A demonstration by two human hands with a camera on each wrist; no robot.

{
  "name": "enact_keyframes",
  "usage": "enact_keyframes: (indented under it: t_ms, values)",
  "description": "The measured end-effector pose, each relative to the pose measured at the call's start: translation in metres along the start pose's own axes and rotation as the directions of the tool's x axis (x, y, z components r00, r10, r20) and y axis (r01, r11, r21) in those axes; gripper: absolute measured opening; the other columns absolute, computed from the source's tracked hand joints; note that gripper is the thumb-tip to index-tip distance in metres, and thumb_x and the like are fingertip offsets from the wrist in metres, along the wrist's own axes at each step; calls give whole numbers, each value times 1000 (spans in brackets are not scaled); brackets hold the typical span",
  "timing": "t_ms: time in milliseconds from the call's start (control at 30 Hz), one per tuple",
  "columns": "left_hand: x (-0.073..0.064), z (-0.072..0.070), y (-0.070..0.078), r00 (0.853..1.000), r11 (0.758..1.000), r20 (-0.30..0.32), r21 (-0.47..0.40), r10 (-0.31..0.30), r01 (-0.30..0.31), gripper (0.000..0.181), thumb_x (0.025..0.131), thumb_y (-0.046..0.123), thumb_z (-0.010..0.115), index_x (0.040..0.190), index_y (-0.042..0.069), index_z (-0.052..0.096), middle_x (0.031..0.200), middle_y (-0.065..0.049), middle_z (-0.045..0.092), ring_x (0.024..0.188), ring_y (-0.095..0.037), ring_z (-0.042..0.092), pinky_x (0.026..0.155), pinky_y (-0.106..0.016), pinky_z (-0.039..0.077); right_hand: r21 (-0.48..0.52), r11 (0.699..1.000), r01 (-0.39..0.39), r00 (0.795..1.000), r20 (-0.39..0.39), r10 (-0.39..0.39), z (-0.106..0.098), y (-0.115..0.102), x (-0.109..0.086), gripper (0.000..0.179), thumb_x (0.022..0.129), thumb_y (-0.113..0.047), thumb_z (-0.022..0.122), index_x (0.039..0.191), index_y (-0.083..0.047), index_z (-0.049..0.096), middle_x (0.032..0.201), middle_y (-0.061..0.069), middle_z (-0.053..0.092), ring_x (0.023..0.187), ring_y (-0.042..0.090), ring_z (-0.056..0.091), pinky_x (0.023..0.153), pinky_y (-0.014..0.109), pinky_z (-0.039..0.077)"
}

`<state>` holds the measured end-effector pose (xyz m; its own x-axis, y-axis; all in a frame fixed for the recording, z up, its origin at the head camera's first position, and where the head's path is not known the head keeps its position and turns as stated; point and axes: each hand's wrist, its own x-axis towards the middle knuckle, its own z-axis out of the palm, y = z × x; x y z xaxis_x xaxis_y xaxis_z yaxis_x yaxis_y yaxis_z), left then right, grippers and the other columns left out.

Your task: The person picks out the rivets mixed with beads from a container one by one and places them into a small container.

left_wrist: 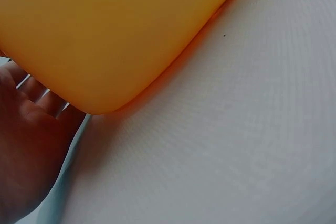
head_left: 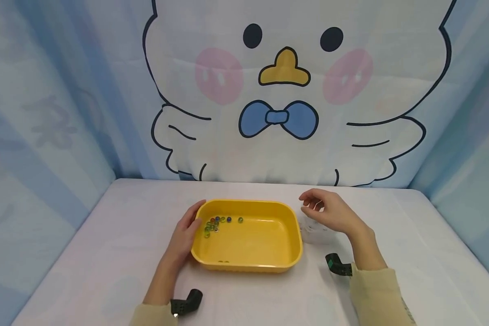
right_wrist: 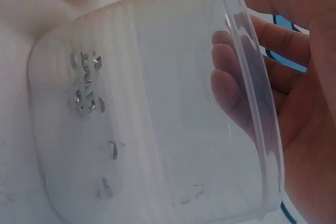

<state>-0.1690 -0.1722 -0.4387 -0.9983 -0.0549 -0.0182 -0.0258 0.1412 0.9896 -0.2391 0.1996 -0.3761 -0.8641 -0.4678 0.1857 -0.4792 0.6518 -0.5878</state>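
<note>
A yellow tray (head_left: 250, 268) holds several small glass marbles (head_left: 212, 225), mostly green and blue, gathered at its back left. My left hand (head_left: 186, 231) grips the tray's left end, the thumb at the rim and the fingers along the outer wall. To the right stands a clear plastic container (right_wrist: 178, 103) with several small shiny shapes (right_wrist: 89, 82) low in it. Just over that container is my right hand (head_left: 330, 210), its fingers loosely curled and nothing visible between them. In the right wrist view, fingertips (right_wrist: 224, 85) show through the clear wall near the rim.
A white cloth (head_left: 118, 253) covers the table. Behind stands a curtain (head_left: 277, 158) with a cartoon bird, and blue curtains (head_left: 45, 136) flank both sides. Black wrist cameras (head_left: 187, 302) stick out from both sleeves.
</note>
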Motion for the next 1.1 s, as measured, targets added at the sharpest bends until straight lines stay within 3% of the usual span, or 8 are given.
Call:
enact_keyframes:
  t_ms: [700,933,1100]
  values:
    - [-2,2,1,1000,1000,-18,19,-7,7,50,105,11,38,155,18,38,161,-5,34,147,-24,29,120,-44,21,38,997,61,998,-1,-61,2,-16,12,25,93,-10,71,116,-5,67,99,1,64,87,19,58,78,32,56]
    - [-2,2,2,1000,1000,-14,19,2,-1,50,105,11,39,155,17,38,160,-5,34,147,-23,30,120,-43,22,57,994,97,995,24,-98,2,-27,21,28,92,-10,72,118,-5,66,101,3,64,90,19,57,83,45,56]
    - [-1,1,2,1000,1000,-14,19,3,-3,50,105,11,39,155,18,39,160,-5,35,146,-23,31,120,-43,23,60,986,154,987,34,-156,-1,-37,29,28,92,-10,72,118,-3,66,102,4,65,90,19,58,83,46,56]
